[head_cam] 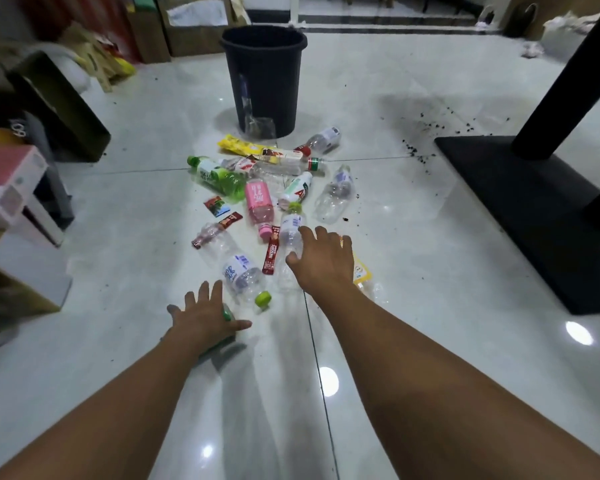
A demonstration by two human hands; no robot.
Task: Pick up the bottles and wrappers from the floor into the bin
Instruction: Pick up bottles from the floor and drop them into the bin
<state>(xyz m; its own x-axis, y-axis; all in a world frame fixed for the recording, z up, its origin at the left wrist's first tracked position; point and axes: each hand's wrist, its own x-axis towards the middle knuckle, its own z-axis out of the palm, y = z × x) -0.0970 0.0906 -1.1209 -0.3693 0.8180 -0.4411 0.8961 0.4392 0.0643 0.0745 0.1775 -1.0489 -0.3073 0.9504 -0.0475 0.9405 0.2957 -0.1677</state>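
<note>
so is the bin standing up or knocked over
Upright. The black bin stands on its base on the tiled floor, open rim on top; its inside is out of view.

In front of you the bin (264,81) is plain black. The floor (413,323) is glossy white tile with thin dark joints and black specks. In the litter you have a pink bottle (259,202) with a pink cap, a bright green bottle (224,178), a red wrapper (271,252) with white letters, a yellow wrapper (236,144), and a clear bottle (245,280) with a blue-and-white label and a lime cap. At your right the table base (534,209) is black.
</note>
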